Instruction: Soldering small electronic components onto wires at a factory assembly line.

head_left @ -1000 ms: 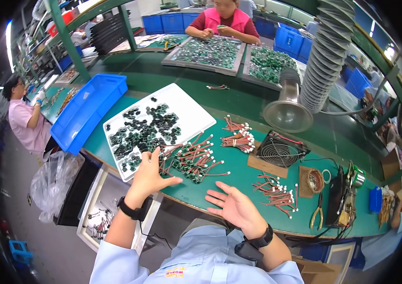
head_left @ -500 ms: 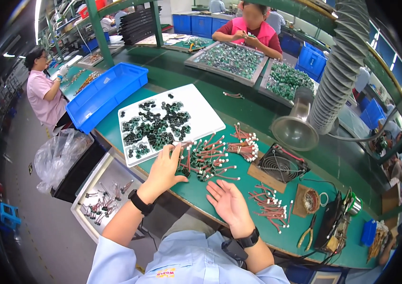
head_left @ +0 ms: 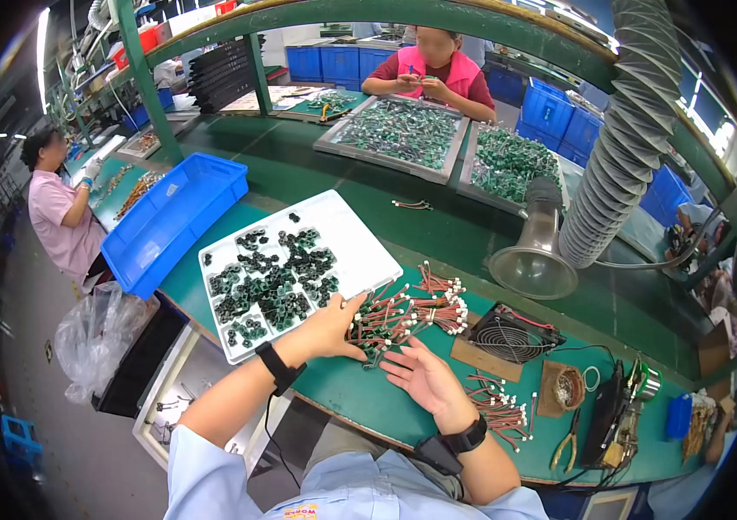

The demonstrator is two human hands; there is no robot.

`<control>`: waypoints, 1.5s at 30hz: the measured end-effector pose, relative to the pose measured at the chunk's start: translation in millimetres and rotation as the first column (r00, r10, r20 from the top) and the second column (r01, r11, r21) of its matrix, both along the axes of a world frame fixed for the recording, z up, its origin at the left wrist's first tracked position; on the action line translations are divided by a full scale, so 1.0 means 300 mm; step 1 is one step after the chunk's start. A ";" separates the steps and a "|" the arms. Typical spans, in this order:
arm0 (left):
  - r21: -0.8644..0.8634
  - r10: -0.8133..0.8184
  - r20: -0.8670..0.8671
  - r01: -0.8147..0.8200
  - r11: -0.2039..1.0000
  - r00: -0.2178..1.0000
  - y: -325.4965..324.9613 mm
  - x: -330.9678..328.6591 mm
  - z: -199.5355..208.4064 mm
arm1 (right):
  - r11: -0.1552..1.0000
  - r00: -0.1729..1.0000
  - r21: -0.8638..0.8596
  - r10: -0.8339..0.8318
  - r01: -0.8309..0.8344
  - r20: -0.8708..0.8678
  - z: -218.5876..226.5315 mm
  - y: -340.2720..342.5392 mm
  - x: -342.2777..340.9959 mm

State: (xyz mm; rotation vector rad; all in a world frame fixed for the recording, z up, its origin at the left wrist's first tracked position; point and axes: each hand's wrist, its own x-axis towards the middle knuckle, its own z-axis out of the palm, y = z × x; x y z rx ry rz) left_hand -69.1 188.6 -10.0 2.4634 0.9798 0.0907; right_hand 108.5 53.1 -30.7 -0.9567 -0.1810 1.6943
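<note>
A loose pile of red-brown wire leads (head_left: 383,314) with white connectors and small green boards lies on the green bench in front of me. My left hand (head_left: 330,332) curves against the pile's left side, thumb and fingers apart, its fingertips partly hidden among the wires. At the near edge of the pile, my right hand (head_left: 427,381) is palm up with its fingers stretched out, close to the lowest boards. Left of the pile, a white tray (head_left: 342,230) carries many small dark-and-green parts. A bunch of similar leads (head_left: 445,314) touches the pile's right side.
More leads (head_left: 500,407) lie right of my right hand, near a black fan (head_left: 516,334), pliers (head_left: 566,442) and a solder spool (head_left: 648,382). An extraction hose (head_left: 616,147) hangs over the bench. A blue bin (head_left: 173,225) stands behind the tray. A co-worker (head_left: 429,74) sits opposite.
My left hand has moved right from the tray's corner against the pile, which is now bunched closer to the neighbouring leads. My right hand has come nearer the pile. The whole view has shifted.
</note>
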 end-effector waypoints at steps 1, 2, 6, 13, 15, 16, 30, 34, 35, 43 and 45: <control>-0.095 0.017 -0.003 -0.017 0.995 1.000 0.011 0.013 0.008 | 1.000 1.000 -0.007 -0.002 0.002 0.011 0.005 0.017 0.010; -0.103 0.017 0.008 -0.016 0.995 1.000 0.020 0.024 0.010 | 0.998 0.997 0.008 0.067 -0.068 0.023 0.004 0.039 0.019; -0.242 -0.034 0.008 0.035 0.970 0.999 0.031 0.046 0.003 | 0.976 0.975 0.036 0.214 -0.216 0.066 0.021 0.077 0.014; -0.282 -0.060 0.153 0.102 0.954 0.986 -0.023 -0.026 -0.024 | 0.966 0.975 0.141 0.207 -0.216 0.077 0.027 0.059 -0.107; -0.278 -0.033 0.164 0.078 0.957 0.986 -0.057 -0.049 -0.019 | 0.968 0.970 0.117 0.206 -0.221 0.125 0.028 0.035 -0.144; -0.274 0.001 0.177 0.049 0.961 0.984 -0.079 -0.068 -0.010 | 0.969 0.966 0.103 0.210 -0.226 0.150 0.029 0.022 -0.161; -0.096 0.212 0.369 -0.189 0.977 0.905 -0.280 -0.361 0.100 | 0.852 0.881 0.320 0.288 -0.414 0.375 0.137 -0.050 -0.415; -0.022 0.319 0.371 -0.335 0.942 0.872 -0.380 -0.536 0.118 | 0.758 0.845 0.404 0.361 -0.512 0.395 0.133 -0.072 -0.573; -0.005 0.367 0.368 -0.393 0.920 0.855 -0.421 -0.601 0.112 | 0.706 0.832 0.453 0.387 -0.545 0.398 0.115 -0.079 -0.633; -0.099 0.801 0.227 -0.805 0.585 0.554 -0.535 -1.099 -0.254 | 0.575 0.715 0.439 0.632 -0.691 0.298 -0.275 -0.009 -1.119; -0.003 0.864 0.083 -0.867 0.498 0.496 -0.558 -1.222 -0.418 | 0.469 0.647 0.530 0.123 -0.706 0.753 -0.405 -0.023 -1.162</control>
